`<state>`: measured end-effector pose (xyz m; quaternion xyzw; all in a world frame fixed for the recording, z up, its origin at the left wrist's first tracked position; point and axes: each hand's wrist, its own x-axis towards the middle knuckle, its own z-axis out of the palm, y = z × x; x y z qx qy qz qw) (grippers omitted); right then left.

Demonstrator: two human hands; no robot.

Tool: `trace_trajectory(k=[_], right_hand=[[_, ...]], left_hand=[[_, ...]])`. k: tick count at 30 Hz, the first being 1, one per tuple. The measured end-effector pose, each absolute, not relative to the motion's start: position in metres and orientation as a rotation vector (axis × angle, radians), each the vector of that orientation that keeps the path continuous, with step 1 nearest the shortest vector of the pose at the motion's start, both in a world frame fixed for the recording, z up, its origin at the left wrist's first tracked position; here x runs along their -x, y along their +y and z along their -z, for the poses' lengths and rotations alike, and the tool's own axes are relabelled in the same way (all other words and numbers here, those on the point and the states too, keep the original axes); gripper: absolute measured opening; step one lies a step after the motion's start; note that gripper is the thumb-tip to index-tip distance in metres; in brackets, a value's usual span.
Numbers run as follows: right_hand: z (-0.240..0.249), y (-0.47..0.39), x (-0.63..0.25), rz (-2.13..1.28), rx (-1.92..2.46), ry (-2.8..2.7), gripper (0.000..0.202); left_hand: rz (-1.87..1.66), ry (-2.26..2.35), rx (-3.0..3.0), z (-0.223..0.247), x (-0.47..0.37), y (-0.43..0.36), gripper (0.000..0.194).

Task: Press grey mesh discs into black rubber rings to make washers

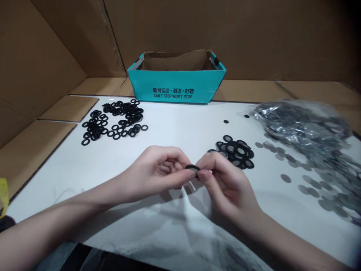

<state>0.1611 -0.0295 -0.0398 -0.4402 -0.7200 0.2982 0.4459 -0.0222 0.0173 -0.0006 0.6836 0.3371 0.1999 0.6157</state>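
Head view: left hand and right hand above white table.
Fingers: both pairs clamped on one round black-rimmed grey disc.
Rim material: perhaps rubber.

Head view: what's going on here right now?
The person's left hand and right hand pinch a black-rimmed disc between their fingertips, above the white table. Black rings lie in a pile at left. More black-rimmed grey discs lie just beyond the right hand, with plain grey discs and a clear plastic bag farther right. A teal box stands at the back.
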Motion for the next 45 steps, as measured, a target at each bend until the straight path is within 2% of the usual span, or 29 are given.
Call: trace_trajectory(k=[3,8,13,16,26,30,38,45], right_hand=[[0.037,-0.028,-0.163,-0.722,1.115,-1.783,0.019],[0.03,-0.021,-0.17,-0.646,1.026,-2.046,0.017],[0.028,-0.022,-0.174,-0.892,1.01,-1.969,0.026],[0.027,-0.025,-0.174,-0.922,1.019,-1.926,0.026],[0.028,-0.024,-0.17,-0.707,0.928,-2.113,0.02],[0.024,-0.019,-0.171,-0.646,0.844,-2.224,0.017],[0.031,-0.024,-0.167,-0.675,0.949,-1.953,0.022],[0.028,-0.028,-0.163,-0.709,0.925,-1.959,0.021]], left_hand=[[-0.503,0.758,-1.551,0.003,0.021,0.015,0.018],[-0.463,0.775,-1.724,0.001,0.022,0.014,0.015],[-0.484,0.71,-1.725,-0.001,0.023,0.014,0.015],[-0.471,0.718,-1.641,-0.002,0.024,0.014,0.017],[-0.281,0.697,-1.795,-0.008,0.029,0.024,0.012],[-0.334,0.688,-1.931,-0.006,0.029,0.023,0.009],[-0.532,0.688,-1.797,-0.003,0.022,0.012,0.012],[-0.29,0.65,-1.758,-0.014,0.029,0.021,0.012]])
